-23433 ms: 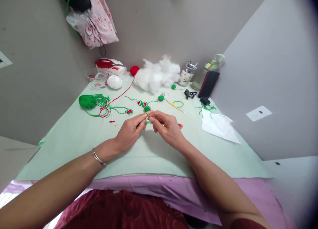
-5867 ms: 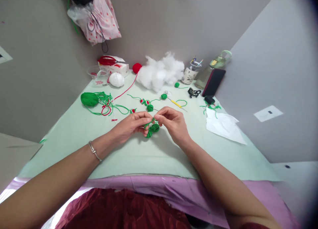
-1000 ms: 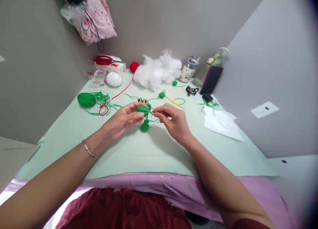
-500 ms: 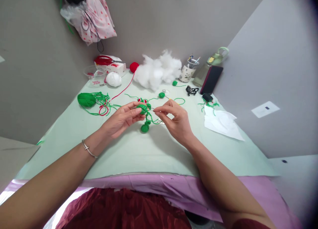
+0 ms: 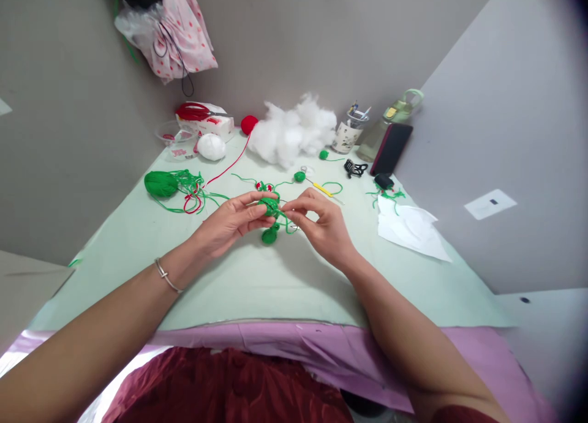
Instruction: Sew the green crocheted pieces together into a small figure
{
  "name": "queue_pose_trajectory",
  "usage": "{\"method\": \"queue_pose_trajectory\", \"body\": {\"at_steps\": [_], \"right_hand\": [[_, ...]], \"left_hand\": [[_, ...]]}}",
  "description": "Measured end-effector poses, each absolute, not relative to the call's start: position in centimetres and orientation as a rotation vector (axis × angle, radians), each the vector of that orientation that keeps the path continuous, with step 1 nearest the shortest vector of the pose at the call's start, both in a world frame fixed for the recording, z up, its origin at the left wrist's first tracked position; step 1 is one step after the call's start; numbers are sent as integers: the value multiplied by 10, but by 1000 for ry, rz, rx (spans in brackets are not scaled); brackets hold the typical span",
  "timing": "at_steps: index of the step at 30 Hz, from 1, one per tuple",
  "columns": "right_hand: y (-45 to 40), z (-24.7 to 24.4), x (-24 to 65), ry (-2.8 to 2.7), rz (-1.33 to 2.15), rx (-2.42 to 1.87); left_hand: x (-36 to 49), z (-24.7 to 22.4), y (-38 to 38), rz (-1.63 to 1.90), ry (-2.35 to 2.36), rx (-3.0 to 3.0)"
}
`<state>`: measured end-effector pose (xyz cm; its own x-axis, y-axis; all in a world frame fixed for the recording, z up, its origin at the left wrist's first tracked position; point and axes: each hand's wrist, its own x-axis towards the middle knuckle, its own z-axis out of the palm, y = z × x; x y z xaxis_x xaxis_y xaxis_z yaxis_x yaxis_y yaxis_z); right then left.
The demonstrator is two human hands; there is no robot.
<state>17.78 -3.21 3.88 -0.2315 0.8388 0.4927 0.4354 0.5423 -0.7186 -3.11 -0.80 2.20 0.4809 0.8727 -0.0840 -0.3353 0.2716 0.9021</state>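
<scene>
Between the thumb and fingers of my left hand (image 5: 229, 221) is a small green crocheted piece (image 5: 269, 206), its left side covered by the fingers. Close by on the right, my right hand (image 5: 321, 221) is closed in a pinch at a strand of green yarn (image 5: 283, 215) by the piece; whether a needle is also in the pinch cannot be made out. Below the held piece hangs or lies a round green crocheted part (image 5: 269, 234). Just behind my left fingers are small red-and-white bits (image 5: 263, 187) with green strands. Partly hidden small scissors lie beside my right fingers.
A yellow-handled crochet hook (image 5: 323, 190) lies behind my right hand. Green yarn (image 5: 160, 183) is at left; white stuffing (image 5: 291, 132), a red yarn ball (image 5: 248, 125) and a pen cup (image 5: 350, 132) stand at the back. A phone (image 5: 391, 149) leans against a bottle; white paper (image 5: 413, 230) lies at right.
The needle seen between the crocheted piece and my right fingers no longer shows there; green yarn is at the fingertips instead. Both hands are slightly closer together, and the crochet hook is more exposed.
</scene>
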Motion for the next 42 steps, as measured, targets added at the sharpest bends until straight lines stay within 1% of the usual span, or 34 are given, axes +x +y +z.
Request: {"method": "queue_pose_trajectory", "body": {"at_steps": [9, 16, 23, 39, 42], "right_hand": [[-22, 36, 188, -1765, 907, -984], [-16, 34, 195, -1724, 1100, -942], [-19, 31, 185, -1636, 1109, -943], [-13, 35, 198, -1796, 996, -909], [-14, 34, 196, -1765, 1039, -912]], "left_hand": [[-31, 22, -7, 880, 620, 946], [-33, 24, -8, 839, 610, 979], [-28, 24, -11, 885, 630, 985], [-28, 23, -12, 854, 628, 983], [-28, 21, -11, 849, 624, 996]]}}
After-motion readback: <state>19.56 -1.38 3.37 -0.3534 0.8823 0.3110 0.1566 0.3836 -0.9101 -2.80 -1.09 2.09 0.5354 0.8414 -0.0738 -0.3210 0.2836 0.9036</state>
